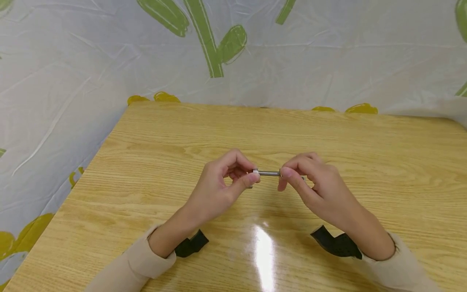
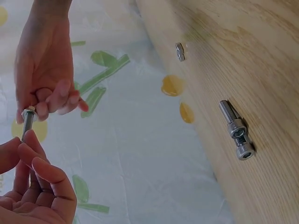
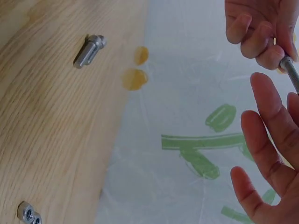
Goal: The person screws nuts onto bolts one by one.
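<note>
A silver bolt [image 1: 270, 173] is held level above the table between two hands. My left hand [image 1: 213, 190] pinches its thicker end between thumb and forefinger. At the other end, my right hand [image 1: 326, 188] pinches with thumb and forefinger. In the left wrist view a nut-like ring [image 2: 29, 112] shows around the bolt at the right fingertips; the head view mostly hides it. How far it sits along the thread, I cannot tell.
Two socket-head bolts [image 2: 237, 128] lie on the wooden table [image 1: 146, 146], mostly hidden below my left hand in the head view. Two hex nuts [image 3: 28, 214] lie below my right. Behind the table hangs a pale sheet [image 1: 277, 73] with a plant print.
</note>
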{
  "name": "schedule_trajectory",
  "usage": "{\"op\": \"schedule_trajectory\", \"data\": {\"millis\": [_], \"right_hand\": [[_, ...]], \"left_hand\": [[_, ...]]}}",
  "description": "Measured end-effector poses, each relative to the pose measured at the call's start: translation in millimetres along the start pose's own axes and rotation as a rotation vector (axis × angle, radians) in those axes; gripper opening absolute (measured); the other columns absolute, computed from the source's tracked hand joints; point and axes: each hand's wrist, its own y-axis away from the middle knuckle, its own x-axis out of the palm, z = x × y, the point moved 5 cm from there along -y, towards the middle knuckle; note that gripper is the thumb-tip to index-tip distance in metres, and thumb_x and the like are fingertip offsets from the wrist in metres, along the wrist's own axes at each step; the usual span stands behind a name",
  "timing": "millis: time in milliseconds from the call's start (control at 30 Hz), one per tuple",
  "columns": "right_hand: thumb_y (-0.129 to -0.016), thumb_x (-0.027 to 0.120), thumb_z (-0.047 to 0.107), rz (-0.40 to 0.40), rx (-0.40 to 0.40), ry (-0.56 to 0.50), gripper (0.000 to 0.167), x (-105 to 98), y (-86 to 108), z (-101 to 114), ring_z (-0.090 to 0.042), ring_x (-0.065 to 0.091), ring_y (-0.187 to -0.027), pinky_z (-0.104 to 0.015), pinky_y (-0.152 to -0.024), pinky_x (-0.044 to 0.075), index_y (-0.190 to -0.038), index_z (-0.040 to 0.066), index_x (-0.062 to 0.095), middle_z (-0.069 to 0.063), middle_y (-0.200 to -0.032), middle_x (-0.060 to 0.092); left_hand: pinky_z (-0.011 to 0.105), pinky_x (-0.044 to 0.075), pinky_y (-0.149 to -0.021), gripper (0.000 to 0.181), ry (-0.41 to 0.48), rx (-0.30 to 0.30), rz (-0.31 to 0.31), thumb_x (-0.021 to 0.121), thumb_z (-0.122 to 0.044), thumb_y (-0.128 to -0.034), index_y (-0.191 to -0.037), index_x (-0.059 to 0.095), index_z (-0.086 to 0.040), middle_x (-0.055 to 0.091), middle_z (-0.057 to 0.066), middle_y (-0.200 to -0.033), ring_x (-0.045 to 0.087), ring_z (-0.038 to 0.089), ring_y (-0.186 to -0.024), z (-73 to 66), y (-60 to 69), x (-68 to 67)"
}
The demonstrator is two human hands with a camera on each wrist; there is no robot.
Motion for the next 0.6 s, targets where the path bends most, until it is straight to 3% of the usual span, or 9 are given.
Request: {"op": "schedule_trajectory", "data": {"millis": [200, 300, 367, 467, 533, 600], "right_hand": [[-0.098, 0.046, 0.01, -0.022, 0.078, -0.017, 0.039, 4.7, -1.3, -0.1, -0.01, 0.05, -0.08, -0.02, -0.075, 0.04, -0.062, 0.024, 0.054, 0.019, -0.057, 0.051], [-0.099, 0.043, 0.011, -0.022, 0.106, -0.025, 0.043, 4.0, -2.0, -1.6, -0.009, 0.052, -0.077, -0.02, -0.08, 0.039, -0.059, 0.023, 0.054, 0.019, -0.054, 0.05], [-0.099, 0.045, 0.013, -0.012, 0.122, -0.01, 0.035, 1.7, -1.7, -2.7, -0.007, 0.052, -0.079, -0.023, -0.076, 0.039, -0.067, 0.02, 0.058, 0.018, -0.057, 0.055], [-0.093, 0.058, 0.016, 0.021, 0.126, 0.005, 0.005, -2.2, -0.3, -4.0, -0.005, 0.052, -0.084, -0.022, -0.066, 0.041, -0.096, 0.015, 0.062, 0.013, -0.075, 0.065], [-0.085, 0.068, 0.014, 0.045, 0.086, 0.008, 0.031, -4.1, -0.3, -3.3, -0.003, 0.055, -0.089, -0.018, -0.068, 0.044, -0.114, 0.013, 0.057, 0.009, -0.089, 0.068], [-0.078, 0.075, 0.009, 0.056, 0.039, 0.003, 0.048, -5.1, -0.4, -2.0, -0.001, 0.057, -0.094, -0.014, -0.073, 0.046, -0.12, 0.012, 0.053, 0.005, -0.098, 0.067]], "left_hand": [[0.024, 0.049, -0.061, 0.009, -0.014, 0.022, 0.0, 0.065, -0.005, -0.0861, -0.091, 0.057, -0.004, 0.066, 0.007, -0.084, 0.058, 0.01, -0.069, -0.2, 0.5, 2.0], [0.024, 0.049, -0.061, 0.009, -0.019, 0.019, -0.002, 0.065, -0.005, -0.0863, -0.091, 0.057, -0.004, 0.067, 0.007, -0.084, 0.058, 0.013, -0.069, -0.5, 1.0, 1.8], [0.024, 0.049, -0.061, 0.009, -0.017, 0.01, -0.004, 0.065, -0.006, -0.0864, -0.092, 0.057, -0.004, 0.067, 0.007, -0.083, 0.058, 0.014, -0.069, -0.6, 1.0, 1.5], [0.025, 0.05, -0.062, 0.009, -0.011, -0.007, -0.005, 0.064, -0.006, -0.0869, -0.092, 0.058, -0.004, 0.066, 0.007, -0.082, 0.059, 0.012, -0.068, -0.2, 1.1, 0.5], [0.026, 0.051, -0.062, 0.009, -0.006, -0.017, -0.006, 0.064, -0.006, -0.0873, -0.093, 0.058, -0.003, 0.066, 0.008, -0.082, 0.059, 0.01, -0.068, 0.4, 0.6, -0.2], [0.027, 0.051, -0.062, 0.009, 0.001, -0.027, -0.005, 0.063, -0.006, -0.0876, -0.094, 0.058, -0.003, 0.066, 0.009, -0.082, 0.06, 0.01, -0.068, 0.7, 0.2, -0.8]]}}
